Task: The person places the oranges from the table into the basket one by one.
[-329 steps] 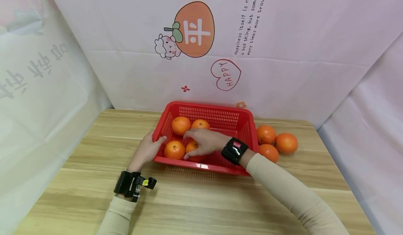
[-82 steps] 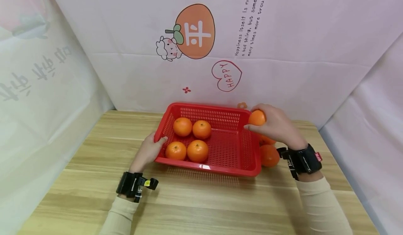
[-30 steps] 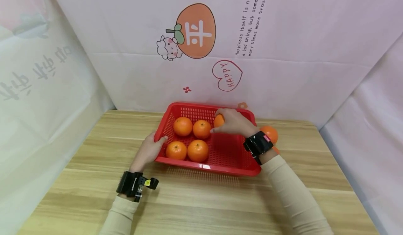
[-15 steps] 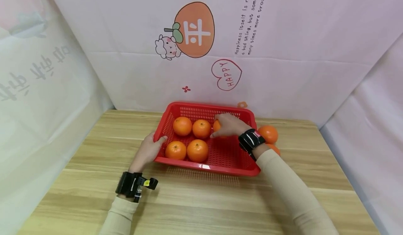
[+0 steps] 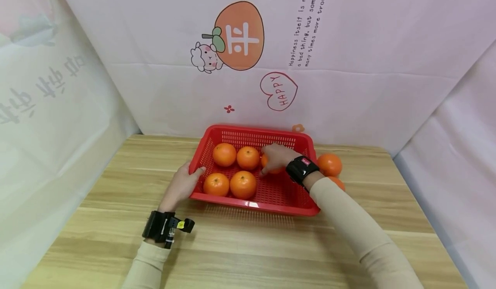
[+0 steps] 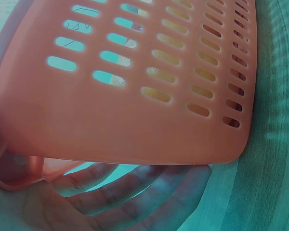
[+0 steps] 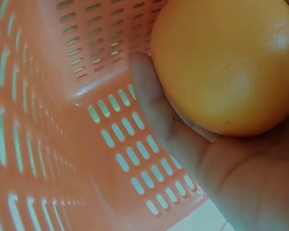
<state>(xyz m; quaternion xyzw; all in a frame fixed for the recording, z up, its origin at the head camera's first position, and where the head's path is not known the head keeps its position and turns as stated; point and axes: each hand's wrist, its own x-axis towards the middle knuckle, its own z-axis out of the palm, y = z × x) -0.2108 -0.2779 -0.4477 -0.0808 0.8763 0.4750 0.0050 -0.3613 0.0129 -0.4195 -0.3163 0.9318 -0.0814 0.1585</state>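
Observation:
A red perforated plastic basket (image 5: 271, 207) stands on the table. My left hand (image 5: 182, 185) grips its left rim, thumb over the edge; the left wrist view shows the fingers (image 6: 130, 197) below the basket's outer wall. Inside the basket, my right hand (image 5: 276, 156) holds an orange (image 7: 226, 67) from above, with the thumb (image 7: 151, 96) along its side. To the left of that hand sit several more oranges, among them a back one (image 5: 248, 158) and a front one (image 5: 243, 185). Whether the held orange touches the basket floor, I cannot tell.
Two oranges lie outside on the right: one (image 5: 329, 164) beside the basket wall, another (image 5: 337, 183) partly hidden by my right forearm. A white printed cloth (image 5: 348, 99) rises behind the wooden table (image 5: 232, 254), and more cloth hangs at both sides.
My right hand has brought an orange from the right side over the rim into the basket's back row, then lowered slightly with it. My left hand keeps its grip on the rim.

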